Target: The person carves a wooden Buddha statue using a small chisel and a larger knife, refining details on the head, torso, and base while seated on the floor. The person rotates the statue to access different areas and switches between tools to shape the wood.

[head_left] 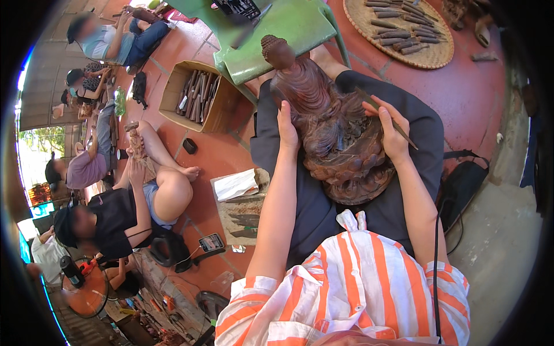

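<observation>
A dark brown carved wooden statue (329,124) of a seated, robed figure on a lotus base rests on my lap, leaning away from me. Against its left side lies my left hand (288,128), thumb up and the other fingers mostly hidden behind the wood. My right hand (391,128) is at the statue's right side. Between its fingers it pinches a slim, stick-like tool (405,134), whose dark, brush-like end points up toward the figure; its exact kind is unclear.
A green plastic chair (277,55) stands beyond the statue. Cardboard box (222,109) and round woven tray (444,57) hold many wooden-handled tools. On the left, a worker (115,219) holds a small carving (138,147). A board (225,202), phone (211,242) and black bag (464,184) lie nearby.
</observation>
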`<state>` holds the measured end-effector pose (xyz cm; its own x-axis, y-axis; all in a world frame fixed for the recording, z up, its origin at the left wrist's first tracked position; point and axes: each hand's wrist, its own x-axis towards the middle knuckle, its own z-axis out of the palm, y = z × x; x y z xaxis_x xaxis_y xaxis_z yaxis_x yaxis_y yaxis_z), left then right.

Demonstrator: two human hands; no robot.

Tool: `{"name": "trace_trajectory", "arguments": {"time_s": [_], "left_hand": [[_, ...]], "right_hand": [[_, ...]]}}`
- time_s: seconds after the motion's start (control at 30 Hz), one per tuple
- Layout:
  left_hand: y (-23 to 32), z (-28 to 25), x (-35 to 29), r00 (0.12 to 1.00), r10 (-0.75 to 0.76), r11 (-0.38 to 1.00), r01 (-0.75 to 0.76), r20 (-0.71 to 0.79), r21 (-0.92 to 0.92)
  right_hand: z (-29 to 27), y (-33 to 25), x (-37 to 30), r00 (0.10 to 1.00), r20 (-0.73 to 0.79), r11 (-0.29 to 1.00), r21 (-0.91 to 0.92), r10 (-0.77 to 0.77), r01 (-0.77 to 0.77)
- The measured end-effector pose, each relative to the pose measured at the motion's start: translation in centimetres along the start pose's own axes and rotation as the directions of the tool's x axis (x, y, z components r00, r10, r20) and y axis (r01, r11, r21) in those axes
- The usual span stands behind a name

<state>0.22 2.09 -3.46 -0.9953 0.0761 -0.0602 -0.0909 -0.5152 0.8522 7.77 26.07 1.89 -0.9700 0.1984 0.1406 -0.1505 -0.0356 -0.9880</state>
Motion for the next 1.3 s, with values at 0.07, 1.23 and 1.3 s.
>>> {"name": "trace_trajectory", "arguments": {"time_s": [0.07,1.23,1.3], "left_hand": [[-0.1,0.4,-0.6,1.0,-0.026,0.997,0.025,-0.008,-0.075],[-1.8,-2.0,-2.1,0.954,-0.226,0.901,0.282,-0.198,0.328],[-2.2,-2.5,-2.1,0.975,-0.143,0.925,0.193,-0.172,0.328]], "right_hand": [[0.0,0.0,0.1,1.0,0.013,1.0,-0.001,0.016,-0.016],[-0.1,-0.9,1.3,0.969,-0.11,0.969,0.129,0.223,-0.209],[0.4,-1.4,0.8,0.985,-0.094,0.989,0.042,0.143,-0.14]]}}
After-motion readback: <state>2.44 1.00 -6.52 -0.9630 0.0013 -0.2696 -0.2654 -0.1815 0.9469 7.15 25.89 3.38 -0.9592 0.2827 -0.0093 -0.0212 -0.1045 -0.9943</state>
